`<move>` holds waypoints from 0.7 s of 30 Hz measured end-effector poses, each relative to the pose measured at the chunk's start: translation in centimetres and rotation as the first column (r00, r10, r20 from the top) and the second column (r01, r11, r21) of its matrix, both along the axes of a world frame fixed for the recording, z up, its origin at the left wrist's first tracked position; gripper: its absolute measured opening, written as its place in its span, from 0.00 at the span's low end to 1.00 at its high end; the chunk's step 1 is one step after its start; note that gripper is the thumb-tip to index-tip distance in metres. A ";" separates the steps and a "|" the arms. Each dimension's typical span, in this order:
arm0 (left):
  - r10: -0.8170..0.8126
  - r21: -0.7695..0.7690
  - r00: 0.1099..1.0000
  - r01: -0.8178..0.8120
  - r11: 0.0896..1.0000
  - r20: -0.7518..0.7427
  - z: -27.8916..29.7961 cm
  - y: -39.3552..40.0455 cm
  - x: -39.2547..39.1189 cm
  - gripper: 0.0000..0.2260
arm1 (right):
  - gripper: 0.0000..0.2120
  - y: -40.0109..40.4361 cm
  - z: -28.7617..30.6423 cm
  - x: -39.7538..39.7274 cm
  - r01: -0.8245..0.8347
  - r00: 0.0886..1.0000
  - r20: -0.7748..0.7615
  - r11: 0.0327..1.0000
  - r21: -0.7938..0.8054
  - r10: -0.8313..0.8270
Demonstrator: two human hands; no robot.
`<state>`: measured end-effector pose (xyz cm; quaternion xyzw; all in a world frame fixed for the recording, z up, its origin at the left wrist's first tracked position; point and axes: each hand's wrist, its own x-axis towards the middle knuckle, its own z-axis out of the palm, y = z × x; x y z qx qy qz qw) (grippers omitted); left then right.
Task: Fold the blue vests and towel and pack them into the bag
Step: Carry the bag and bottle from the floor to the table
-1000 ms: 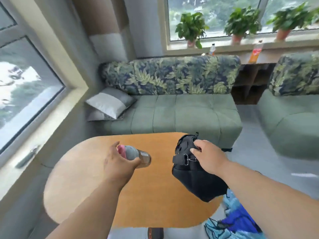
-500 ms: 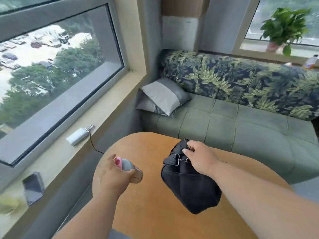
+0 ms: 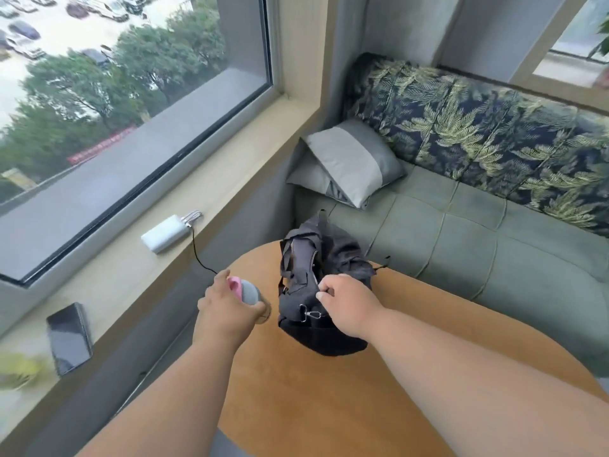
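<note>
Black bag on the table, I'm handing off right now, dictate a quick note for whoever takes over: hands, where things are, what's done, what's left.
Left hand: grips a grey bottle with a pink cap over the table's left edge.
Right hand: pinches the black bag at its top opening.
Bag: sits on the round wooden table, near the far edge by the green sofa.
Blue vests and towel: not in this view.
Done: no folded item can be seen in the bag.
Left: put the bottle away, find the vests and towel, fold them, pack them.
</note>
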<state>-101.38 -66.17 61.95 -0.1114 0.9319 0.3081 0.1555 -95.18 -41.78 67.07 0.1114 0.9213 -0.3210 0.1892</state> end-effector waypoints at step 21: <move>0.005 -0.091 0.995 0.004 0.996 0.100 -4.3 -1.6 -2.3 0.50 | 0.08 0.1 -7.0 1.3 0.077 0.962 0.263 0.997 -0.027 -0.067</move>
